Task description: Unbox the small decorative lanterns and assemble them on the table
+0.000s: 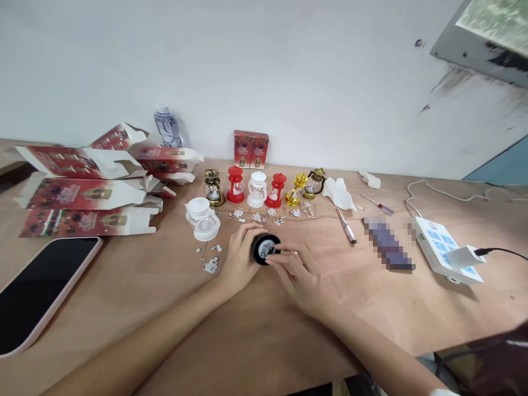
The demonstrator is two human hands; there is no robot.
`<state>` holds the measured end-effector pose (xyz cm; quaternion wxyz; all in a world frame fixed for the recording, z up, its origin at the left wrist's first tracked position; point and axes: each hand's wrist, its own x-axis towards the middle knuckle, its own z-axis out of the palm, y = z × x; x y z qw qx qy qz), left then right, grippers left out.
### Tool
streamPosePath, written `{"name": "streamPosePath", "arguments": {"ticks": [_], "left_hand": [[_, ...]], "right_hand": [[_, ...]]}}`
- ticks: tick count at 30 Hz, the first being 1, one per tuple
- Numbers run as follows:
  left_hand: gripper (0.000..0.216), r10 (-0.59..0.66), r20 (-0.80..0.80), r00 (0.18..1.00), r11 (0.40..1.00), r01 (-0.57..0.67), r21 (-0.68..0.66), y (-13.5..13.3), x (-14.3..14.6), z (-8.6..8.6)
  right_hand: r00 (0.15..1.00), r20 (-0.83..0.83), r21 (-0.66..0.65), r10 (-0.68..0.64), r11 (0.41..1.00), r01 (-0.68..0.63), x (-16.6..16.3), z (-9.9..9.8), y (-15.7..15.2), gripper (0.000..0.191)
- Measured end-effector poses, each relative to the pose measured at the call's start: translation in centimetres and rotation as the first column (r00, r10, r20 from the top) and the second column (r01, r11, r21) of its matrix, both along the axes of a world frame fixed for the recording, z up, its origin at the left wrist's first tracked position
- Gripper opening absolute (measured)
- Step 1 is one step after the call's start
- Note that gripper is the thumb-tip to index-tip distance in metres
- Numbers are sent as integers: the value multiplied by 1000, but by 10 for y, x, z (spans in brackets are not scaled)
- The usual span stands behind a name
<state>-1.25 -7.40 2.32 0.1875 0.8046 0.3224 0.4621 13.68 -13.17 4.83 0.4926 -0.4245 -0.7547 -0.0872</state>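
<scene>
My left hand is wrapped around a black lantern base, its round underside tilted up towards me. Inside the rim sits a grey disc with small fittings. The fingertips of my right hand are pinched together at the opening; whatever they grip is too small to make out. Left of my hands stands a white lantern. Small metal contact pieces lie below it. Behind is a row of mini lanterns: a bronze lantern, a red lantern, a white one, another red one, a gold lantern and another bronze one.
Opened red boxes and a phone lie at left. A water bottle and two upright boxes stand by the wall. To the right are crumpled tissue, screwdrivers, a pixelated dark object and a power strip.
</scene>
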Motion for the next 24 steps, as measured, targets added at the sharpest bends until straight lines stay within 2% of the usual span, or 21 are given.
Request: {"name": "streamPosePath", "arguments": {"ticks": [3,6,10,13,14,16,18,20,22,24], "left_hand": [[26,20,-43,999,998,-17,56,-1,0,-1],[24,26,-63,998,995,-20,93,-2,0,-2],[25,23,-57,998,998,-19,61,-2,0,-2],[29,29,-45,999,999,-28,24,-2,0,-1],[30,31,-35,999,999,-30,19,-2,0,-1],[31,29,-12,1000,999,-29,17,-1,0,-1],[31,26,2,1000,1000,-26,11,-1,0,-1],[30,29,11,1000,1000,-29,-4,0,0,0],[31,34,21,999,999,-34,-13,1,0,0],[31,31,24,999,999,-30,-12,1,0,0]], "right_hand": [[998,-24,0,-52,999,52,1,-6,-1,12],[999,-7,-2,-47,999,47,0,-6,-2,11],[999,14,20,-46,999,46,4,3,-2,12],[994,-9,58,-107,992,108,24,12,7,13],[990,-17,39,-137,990,137,34,15,12,13],[981,5,-124,-194,973,193,55,21,22,13],[973,96,-387,-212,892,232,75,25,31,12],[964,220,-622,-151,740,258,88,27,34,12],[953,299,-759,-47,593,268,92,28,34,15],[945,325,-818,31,510,265,90,27,33,20]]}}
